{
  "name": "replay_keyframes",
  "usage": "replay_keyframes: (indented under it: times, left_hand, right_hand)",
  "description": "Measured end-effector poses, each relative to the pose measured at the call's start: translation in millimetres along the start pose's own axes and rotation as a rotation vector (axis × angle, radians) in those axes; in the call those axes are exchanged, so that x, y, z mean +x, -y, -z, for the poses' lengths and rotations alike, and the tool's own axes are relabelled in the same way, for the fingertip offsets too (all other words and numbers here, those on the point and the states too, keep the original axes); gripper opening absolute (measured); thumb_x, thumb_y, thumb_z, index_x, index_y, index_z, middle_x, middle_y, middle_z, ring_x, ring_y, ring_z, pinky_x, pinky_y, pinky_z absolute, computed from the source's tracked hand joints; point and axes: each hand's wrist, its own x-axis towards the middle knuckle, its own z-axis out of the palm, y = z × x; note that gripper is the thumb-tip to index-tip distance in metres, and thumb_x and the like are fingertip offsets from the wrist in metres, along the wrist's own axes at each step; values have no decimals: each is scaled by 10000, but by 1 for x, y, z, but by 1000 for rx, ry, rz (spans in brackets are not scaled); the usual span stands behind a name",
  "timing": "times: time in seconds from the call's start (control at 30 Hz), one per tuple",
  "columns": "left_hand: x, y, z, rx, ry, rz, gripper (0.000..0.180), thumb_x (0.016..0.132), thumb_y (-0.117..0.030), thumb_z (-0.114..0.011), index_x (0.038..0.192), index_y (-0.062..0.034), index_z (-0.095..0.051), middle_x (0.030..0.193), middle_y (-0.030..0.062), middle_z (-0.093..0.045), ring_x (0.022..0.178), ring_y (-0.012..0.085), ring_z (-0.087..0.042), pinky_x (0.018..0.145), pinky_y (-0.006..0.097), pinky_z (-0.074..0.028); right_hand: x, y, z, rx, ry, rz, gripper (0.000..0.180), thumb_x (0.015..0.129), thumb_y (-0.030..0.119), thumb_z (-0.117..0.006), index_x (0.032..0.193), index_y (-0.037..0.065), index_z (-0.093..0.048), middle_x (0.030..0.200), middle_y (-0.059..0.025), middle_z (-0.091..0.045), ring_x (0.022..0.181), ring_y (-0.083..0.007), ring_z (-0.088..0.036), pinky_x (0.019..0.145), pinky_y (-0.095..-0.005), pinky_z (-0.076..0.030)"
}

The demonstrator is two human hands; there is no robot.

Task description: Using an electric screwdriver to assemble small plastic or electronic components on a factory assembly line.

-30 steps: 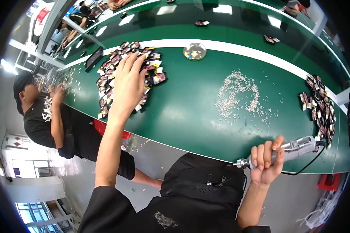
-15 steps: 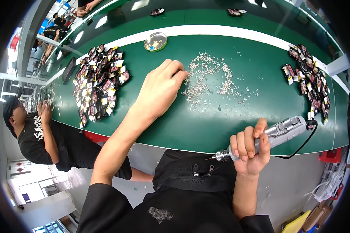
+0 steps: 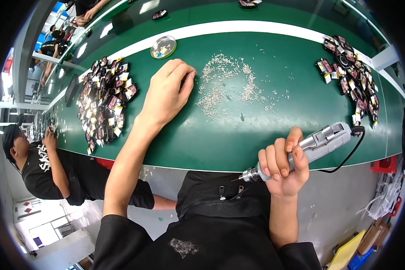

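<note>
In my right hand (image 3: 281, 164) is a grey electric screwdriver (image 3: 321, 143), fingers wrapped round its body. Its thin bit points left over my lap, and a black cord (image 3: 353, 155) runs from the other end. My left hand (image 3: 168, 92) is closed over the green table, thumb and fingertips together; whatever they hold, if anything, is too small or hidden to name. Just right of those fingertips lies a loose scatter of small silvery screws (image 3: 211, 96). Farther back, a round shallow dish (image 3: 163, 47) holds a few small yellowish and blue pieces.
Heaps of small black devices with white and yellow tags lie at the left (image 3: 105, 96) and right (image 3: 355, 85). A white strip (image 3: 238, 27) borders the green table (image 3: 202, 148) at the back. At far left a person (image 3: 45, 166) works at the same table.
My left hand has drawn slightly left, away from the screws, with its fingers more curled. The view has shifted a little. My right hand still holds the screwdriver in the same pose.
</note>
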Motion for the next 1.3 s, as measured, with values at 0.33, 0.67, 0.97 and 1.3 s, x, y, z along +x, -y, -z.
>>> replay_keyframes:
  times: [0.33, 0.67, 0.97, 1.3]
  left_hand:
    - [-75, -67, 16, -707, -91, 380, 54, 817, 51, -613, 855, 60, -576, 830, 111, -580, 702, 120, -536, 629, 218, -447]
    - [-98, -109, 8, -1258, -168, 633, 158, 892, -65, -563, 822, 76, -565, 768, 171, -590, 608, 169, -561, 504, 237, -455]
    - [-114, -110, -3, -1616, -168, 617, 144, 898, -63, -567, 817, 57, -571, 779, 148, -597, 623, 124, -545, 533, 224, -456]
    - [-110, -119, -6, -1693, -138, 614, 202, 935, -116, -519, 818, 46, -549, 767, 141, -580, 588, 109, -499, 516, 220, -418]
  right_hand:
    - [0, -1, -4, -53, -51, 16, 110, 929, 185, -431, 890, 82, -430, 488, 29, -346, 394, -86, -349, 463, -269, -362]
    - [19, -2, -57, 103, -3, 201, 121, 928, 168, -474, 886, 55, -462, 500, 34, -367, 401, -65, -347, 477, -232, -334]
    - [20, -3, -64, 79, -102, 220, 112, 889, 156, -527, 854, 62, -476, 484, 54, -360, 394, -59, -345, 489, -235, -345]
    - [21, -7, -61, 74, -100, 228, 105, 876, 146, -535, 862, 57, -483, 479, 58, -361, 387, -58, -344, 491, -234, -347]
